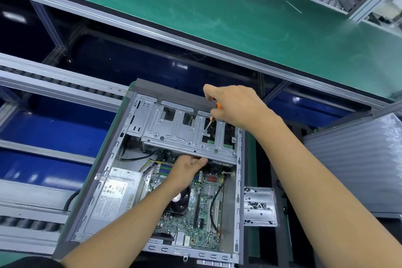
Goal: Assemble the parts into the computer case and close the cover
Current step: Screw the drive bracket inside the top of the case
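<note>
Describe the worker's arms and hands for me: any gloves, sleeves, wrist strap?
Both hands, left hand and right hand, are bare, with no gloves. Both forearms are uncovered as far as the frame shows; no sleeves, watch, rings or wrist strap visible. A bit of dark clothing shows at the lower left edge.

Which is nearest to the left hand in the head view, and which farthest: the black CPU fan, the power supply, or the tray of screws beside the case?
From the left hand, which holds the drive cage's front edge:
1. CPU fan, just below it on the motherboard.
2. Power supply, in the case's left part.
3. Tray of screws, outside the case on the right.
</note>
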`<move>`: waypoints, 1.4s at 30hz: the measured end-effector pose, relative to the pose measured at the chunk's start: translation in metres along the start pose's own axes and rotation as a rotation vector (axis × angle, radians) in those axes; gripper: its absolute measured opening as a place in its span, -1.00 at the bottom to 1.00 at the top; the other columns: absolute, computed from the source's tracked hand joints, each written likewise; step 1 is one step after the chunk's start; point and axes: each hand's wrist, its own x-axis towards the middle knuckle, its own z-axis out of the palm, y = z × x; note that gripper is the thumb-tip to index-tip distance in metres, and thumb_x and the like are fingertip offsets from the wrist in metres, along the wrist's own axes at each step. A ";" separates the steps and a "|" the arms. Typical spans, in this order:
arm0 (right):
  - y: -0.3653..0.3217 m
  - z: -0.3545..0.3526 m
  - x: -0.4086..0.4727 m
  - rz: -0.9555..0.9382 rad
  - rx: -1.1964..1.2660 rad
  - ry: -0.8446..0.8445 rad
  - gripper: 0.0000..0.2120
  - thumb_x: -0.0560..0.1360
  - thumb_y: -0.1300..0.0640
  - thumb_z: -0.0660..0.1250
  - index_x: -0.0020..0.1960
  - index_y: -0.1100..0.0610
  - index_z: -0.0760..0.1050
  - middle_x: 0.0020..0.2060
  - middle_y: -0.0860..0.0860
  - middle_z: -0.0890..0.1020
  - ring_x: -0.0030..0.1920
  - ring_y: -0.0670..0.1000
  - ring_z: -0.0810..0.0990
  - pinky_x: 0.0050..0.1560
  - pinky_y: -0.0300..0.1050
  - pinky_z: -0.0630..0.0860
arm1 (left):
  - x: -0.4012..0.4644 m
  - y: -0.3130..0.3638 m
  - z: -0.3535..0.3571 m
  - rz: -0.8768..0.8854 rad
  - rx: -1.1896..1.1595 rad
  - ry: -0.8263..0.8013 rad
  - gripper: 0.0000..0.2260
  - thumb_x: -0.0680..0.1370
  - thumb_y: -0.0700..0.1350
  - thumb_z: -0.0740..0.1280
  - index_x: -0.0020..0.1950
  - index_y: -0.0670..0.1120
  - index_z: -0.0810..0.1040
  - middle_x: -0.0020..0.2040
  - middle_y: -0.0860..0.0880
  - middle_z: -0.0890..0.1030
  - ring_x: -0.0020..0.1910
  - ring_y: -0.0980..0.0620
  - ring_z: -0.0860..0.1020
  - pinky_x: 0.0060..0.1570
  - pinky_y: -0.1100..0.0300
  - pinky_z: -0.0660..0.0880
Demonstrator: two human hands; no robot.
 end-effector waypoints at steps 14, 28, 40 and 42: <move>-0.001 0.000 0.002 -0.096 -0.072 -0.034 -0.75 0.55 0.08 0.28 -0.01 -0.06 0.18 -0.13 -0.02 0.45 -0.43 0.01 0.41 -0.45 -0.10 0.25 | 0.002 -0.004 0.000 0.017 0.022 0.005 -0.43 0.45 0.34 0.37 -0.48 0.06 0.13 -0.49 0.06 0.12 -0.49 0.07 0.09 -0.21 0.13 0.22; -0.002 -0.009 0.006 -0.196 0.158 -0.138 -0.61 0.43 0.33 0.29 0.06 -0.06 0.26 -0.04 -0.04 0.43 -0.26 0.09 0.54 -0.41 -0.02 0.39 | 0.001 0.000 0.000 0.027 0.031 0.015 -0.46 0.44 0.33 0.37 -0.43 0.05 0.13 -0.47 0.06 0.13 -0.49 0.09 0.10 -0.48 0.25 0.13; -0.002 -0.011 0.004 -0.223 0.197 -0.207 -0.57 0.39 0.33 0.29 0.02 -0.10 0.23 -0.05 -0.05 0.42 -0.22 0.12 0.58 -0.41 0.07 0.42 | 0.003 -0.001 -0.001 0.009 0.050 0.041 -0.46 0.42 0.34 0.38 -0.47 0.10 0.13 -0.46 0.08 0.13 -0.50 0.10 0.10 -0.52 0.35 0.23; -0.003 -0.011 0.007 -0.219 0.055 -0.129 -0.60 0.46 0.27 0.31 0.00 -0.11 0.17 -0.16 -0.05 0.49 -0.29 0.10 0.54 -0.41 -0.02 0.38 | 0.003 -0.001 0.000 0.010 0.049 0.036 -0.46 0.42 0.33 0.37 -0.48 0.11 0.14 -0.47 0.09 0.13 -0.51 0.12 0.10 -0.51 0.39 0.26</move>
